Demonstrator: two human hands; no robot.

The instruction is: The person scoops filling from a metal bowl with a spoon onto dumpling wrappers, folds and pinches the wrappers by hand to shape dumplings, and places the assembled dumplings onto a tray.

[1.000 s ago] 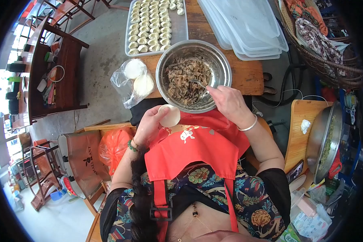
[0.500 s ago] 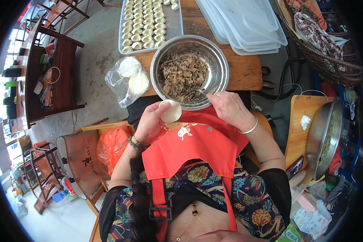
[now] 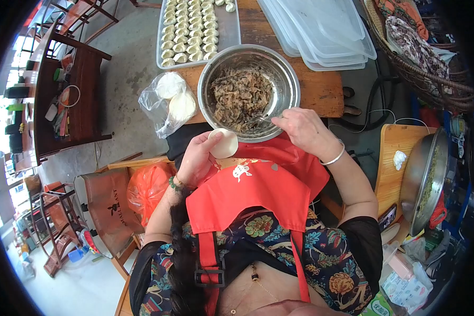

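Note:
My left hand (image 3: 197, 157) holds a round white dumpling wrapper (image 3: 224, 143) flat on its fingers, just below the rim of a steel bowl (image 3: 288, 79). The bowl holds dark chopped filling (image 3: 239, 97). My right hand (image 3: 303, 129) grips a metal spoon (image 3: 262, 119) whose tip dips into the filling at the bowl's near side. A plastic bag of spare wrappers (image 3: 173, 101) lies left of the bowl. A metal tray (image 3: 229, 29) with rows of several folded dumplings (image 3: 187, 31) stands behind the bowl.
The bowl rests on a wooden table (image 3: 321, 92) with stacked clear plastic lids (image 3: 321, 31) at its far right. A wicker basket of cloth (image 3: 421, 52) stands right. A second steel basin (image 3: 424, 184) leans on a stool (image 3: 387, 179). An orange bag (image 3: 147, 189) sits lower left.
My right hand drew back from the middle of the bowl to its near rim, still on the spoon. The left hand with the wrapper stayed near the rim.

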